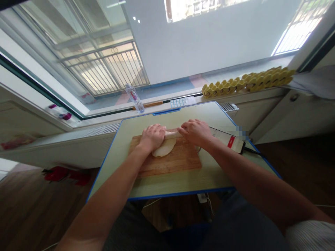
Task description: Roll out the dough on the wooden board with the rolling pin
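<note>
A wooden cutting board (180, 162) lies on the small table in front of me. On it is a thin, flattened piece of pale dough (164, 148). A pale rod that looks like a rolling pin (171, 134) lies crosswise at the far edge of the dough. My left hand (154, 135) is closed over its left end and partly covers the dough's left side. The fingers of my right hand (195, 131) curl over the right end, near the board's far right corner. Both ends of the rod are hidden under my hands.
The blue-edged table (209, 113) stands against a windowsill. A device with a lit screen (226, 138) lies right of the board, beside my right forearm. On the sill are a clear plastic bottle (135, 98) and a yellow egg-carton-like strip (247, 83).
</note>
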Motion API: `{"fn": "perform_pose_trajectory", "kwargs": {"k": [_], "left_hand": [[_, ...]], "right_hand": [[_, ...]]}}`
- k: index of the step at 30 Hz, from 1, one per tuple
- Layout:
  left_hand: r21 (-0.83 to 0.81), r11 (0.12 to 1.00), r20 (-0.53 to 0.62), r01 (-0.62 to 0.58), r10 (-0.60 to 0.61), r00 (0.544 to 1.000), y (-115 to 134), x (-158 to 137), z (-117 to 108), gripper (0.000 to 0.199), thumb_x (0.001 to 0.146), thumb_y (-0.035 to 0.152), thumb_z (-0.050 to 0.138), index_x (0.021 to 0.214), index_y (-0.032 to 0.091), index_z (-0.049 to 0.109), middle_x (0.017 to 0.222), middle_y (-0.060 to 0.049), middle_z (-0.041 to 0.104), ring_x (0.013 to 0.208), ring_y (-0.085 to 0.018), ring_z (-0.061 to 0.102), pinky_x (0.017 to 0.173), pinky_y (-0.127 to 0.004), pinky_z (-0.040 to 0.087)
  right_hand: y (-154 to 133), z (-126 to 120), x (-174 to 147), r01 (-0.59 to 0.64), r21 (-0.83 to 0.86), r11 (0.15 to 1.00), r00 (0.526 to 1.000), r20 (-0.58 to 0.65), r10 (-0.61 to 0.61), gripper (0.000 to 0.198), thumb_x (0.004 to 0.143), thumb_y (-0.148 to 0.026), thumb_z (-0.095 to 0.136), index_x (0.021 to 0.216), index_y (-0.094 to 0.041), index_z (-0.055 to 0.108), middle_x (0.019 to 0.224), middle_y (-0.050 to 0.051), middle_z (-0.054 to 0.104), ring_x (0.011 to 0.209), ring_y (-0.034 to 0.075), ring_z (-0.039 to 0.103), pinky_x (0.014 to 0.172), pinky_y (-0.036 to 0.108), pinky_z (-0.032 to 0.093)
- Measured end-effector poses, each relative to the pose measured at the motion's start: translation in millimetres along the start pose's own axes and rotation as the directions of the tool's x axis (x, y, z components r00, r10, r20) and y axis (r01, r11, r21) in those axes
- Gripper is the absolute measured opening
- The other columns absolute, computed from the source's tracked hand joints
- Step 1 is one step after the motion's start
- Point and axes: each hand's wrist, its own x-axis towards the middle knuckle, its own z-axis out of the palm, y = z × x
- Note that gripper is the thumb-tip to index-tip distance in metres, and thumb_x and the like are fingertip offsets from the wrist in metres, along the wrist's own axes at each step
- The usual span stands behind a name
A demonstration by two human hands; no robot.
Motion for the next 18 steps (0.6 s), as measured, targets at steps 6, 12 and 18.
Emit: {"fn": "perform_pose_trajectory", "kwargs": {"k": [6, 12, 18], "left_hand": [[0.018, 1.000, -0.136, 0.013, -0.011, 0.991, 27, -64, 8, 0.065, 0.110, 0.052, 0.025, 0.163, 0.016, 0.040, 0.166, -0.015, 0.046, 0.154, -0.032, 0.041, 0.126, -0.057, 0.033], [0.035, 0.999, -0.096, 0.016, -0.013, 0.995, 48, -101, 8, 0.082, 0.105, 0.068, 0.027, 0.167, 0.015, 0.029, 0.173, -0.015, 0.031, 0.161, -0.034, 0.028, 0.129, -0.063, 0.023], [-0.056, 0.995, -0.007, 0.079, -0.079, 0.997, 27, -46, -1, 0.077, 0.105, 0.069, 0.015, 0.164, 0.027, 0.040, 0.171, -0.010, 0.038, 0.159, -0.034, 0.031, 0.128, -0.070, 0.020]], "right_hand": [[1, 2, 0, -0.005, 0.017, 1.000, 1.000, 0.010, 0.005, 0.045, 0.102, -0.055, 0.047, 0.115, -0.028, 0.081, 0.121, 0.009, 0.076, 0.112, 0.027, 0.066, 0.096, 0.035, 0.045], [1, 3, 0, 0.006, 0.014, 1.000, 1.000, -0.011, -0.006, 0.044, 0.100, -0.055, 0.048, 0.113, -0.028, 0.080, 0.119, 0.009, 0.075, 0.111, 0.028, 0.066, 0.094, 0.037, 0.045], [1, 3, 1, -0.001, 0.011, 1.000, 1.000, -0.018, 0.001, 0.042, 0.102, -0.052, 0.047, 0.112, -0.028, 0.081, 0.117, 0.008, 0.077, 0.109, 0.026, 0.066, 0.093, 0.036, 0.044]]}}
